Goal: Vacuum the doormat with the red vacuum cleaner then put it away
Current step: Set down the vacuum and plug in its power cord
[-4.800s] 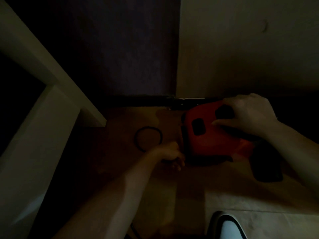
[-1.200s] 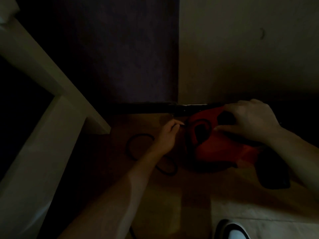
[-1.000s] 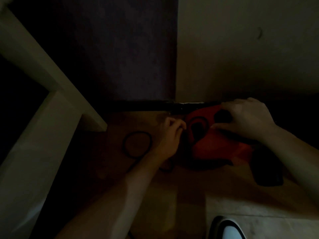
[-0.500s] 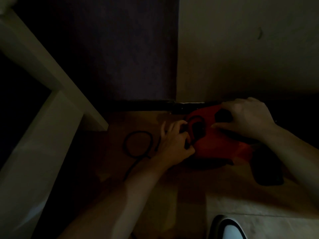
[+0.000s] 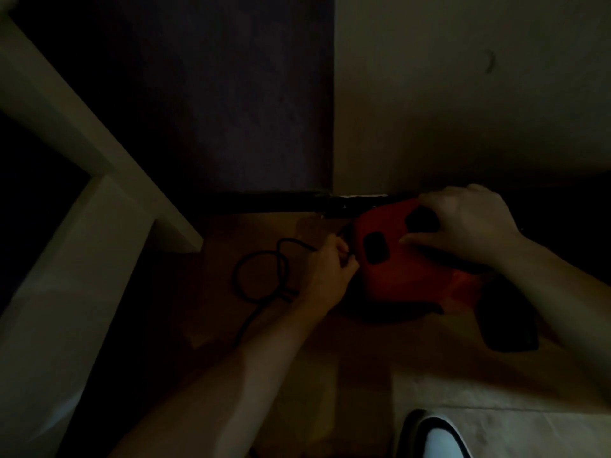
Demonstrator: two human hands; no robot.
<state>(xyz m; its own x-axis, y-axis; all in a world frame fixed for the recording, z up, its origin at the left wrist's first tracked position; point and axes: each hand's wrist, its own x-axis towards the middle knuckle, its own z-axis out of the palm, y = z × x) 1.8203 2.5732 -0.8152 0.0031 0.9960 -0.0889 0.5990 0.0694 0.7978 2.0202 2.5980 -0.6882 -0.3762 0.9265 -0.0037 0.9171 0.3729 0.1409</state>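
The scene is very dim. The red vacuum cleaner (image 5: 406, 266) lies on the brown floor against the wall base, its black nozzle (image 5: 509, 325) pointing right and toward me. My right hand (image 5: 463, 223) grips its top near the black handle opening. My left hand (image 5: 327, 272) is closed at the vacuum's left end, holding the black power cord (image 5: 261, 276), which lies in loops on the floor to the left. No doormat is recognisable in this light.
A pale cabinet or frame (image 5: 66, 226) fills the left side. A dark door panel (image 5: 215, 110) and a light wall (image 5: 463, 94) stand behind, with a dark skirting strip (image 5: 271, 203) at the floor. A shoe tip (image 5: 436, 438) shows at the bottom.
My left hand worked the cord at the vacuum's left end, looping it over the body and drawing back. The floor loops shifted and now overlap. My right hand stayed on top.
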